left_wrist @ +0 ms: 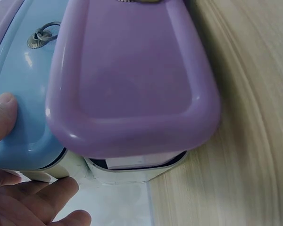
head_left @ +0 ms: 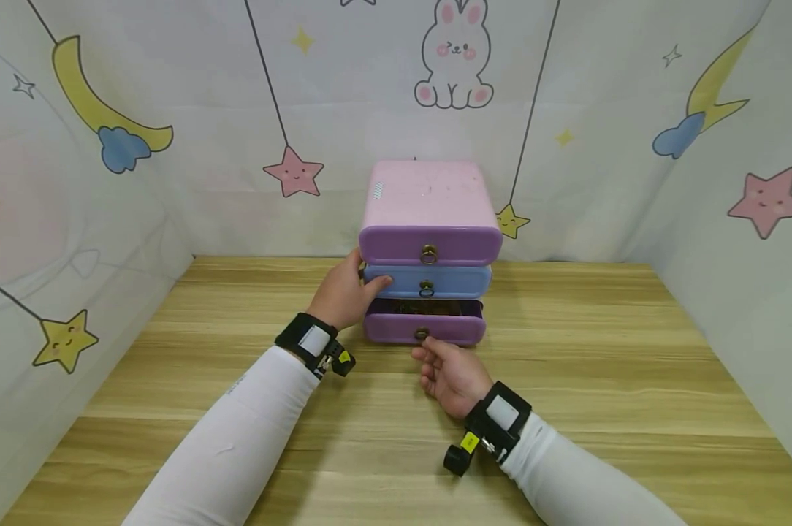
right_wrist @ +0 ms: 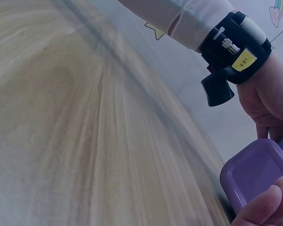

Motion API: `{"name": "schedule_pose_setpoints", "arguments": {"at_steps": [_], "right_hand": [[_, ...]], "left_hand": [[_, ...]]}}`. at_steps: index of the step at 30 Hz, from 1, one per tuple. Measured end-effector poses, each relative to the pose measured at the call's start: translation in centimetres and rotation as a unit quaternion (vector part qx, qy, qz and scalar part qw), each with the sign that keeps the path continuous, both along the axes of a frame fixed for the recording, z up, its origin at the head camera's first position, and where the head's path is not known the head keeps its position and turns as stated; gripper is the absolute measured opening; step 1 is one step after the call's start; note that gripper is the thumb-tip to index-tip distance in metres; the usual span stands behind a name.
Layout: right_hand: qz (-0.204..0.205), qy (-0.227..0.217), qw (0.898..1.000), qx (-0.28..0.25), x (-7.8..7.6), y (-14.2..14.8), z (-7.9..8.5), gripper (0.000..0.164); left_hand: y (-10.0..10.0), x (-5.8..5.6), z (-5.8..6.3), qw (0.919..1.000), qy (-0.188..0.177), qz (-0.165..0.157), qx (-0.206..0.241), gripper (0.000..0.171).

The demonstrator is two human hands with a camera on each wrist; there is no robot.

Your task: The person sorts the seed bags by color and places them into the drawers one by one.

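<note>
A small drawer cabinet [head_left: 430, 196] has a pink top, a purple top drawer, a blue middle drawer [head_left: 458, 282] and a purple bottom drawer [head_left: 389, 330]. The bottom drawer stands partly pulled out; what lies inside is too dark to make out. My left hand [head_left: 345, 296] grips the cabinet's left side, thumb on the blue drawer's front and the other fingers along the side. At the bottom drawer, my right hand [head_left: 458, 378] pinches the ring pull [head_left: 421, 334] between thumb and forefinger. The right wrist view shows only fingertips [right_wrist: 269, 202] before the purple front.
The cabinet stands on a wood-grain table [head_left: 600, 380] near its back edge. Behind it hangs a white cloth [head_left: 587, 73] printed with stars, moons and a rabbit. More cloth encloses both sides.
</note>
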State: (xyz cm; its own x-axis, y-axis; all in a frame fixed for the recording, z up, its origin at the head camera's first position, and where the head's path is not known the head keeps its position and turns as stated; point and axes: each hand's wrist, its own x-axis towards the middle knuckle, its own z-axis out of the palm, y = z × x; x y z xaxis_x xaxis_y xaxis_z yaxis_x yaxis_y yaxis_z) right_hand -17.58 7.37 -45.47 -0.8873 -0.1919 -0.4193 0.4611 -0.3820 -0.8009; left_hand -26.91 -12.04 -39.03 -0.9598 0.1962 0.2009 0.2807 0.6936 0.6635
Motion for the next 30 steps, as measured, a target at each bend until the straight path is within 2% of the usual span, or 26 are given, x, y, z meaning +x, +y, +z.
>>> {"name": "schedule_pose_setpoints", "arguments": {"at_steps": [30], "right_hand": [[-0.016,0.005,1.000,-0.014,-2.7,-0.3,-0.1,0.018]], "left_hand": [[-0.1,-0.3,-0.4,1.0000,-0.004,0.002,0.001,0.063]]}}
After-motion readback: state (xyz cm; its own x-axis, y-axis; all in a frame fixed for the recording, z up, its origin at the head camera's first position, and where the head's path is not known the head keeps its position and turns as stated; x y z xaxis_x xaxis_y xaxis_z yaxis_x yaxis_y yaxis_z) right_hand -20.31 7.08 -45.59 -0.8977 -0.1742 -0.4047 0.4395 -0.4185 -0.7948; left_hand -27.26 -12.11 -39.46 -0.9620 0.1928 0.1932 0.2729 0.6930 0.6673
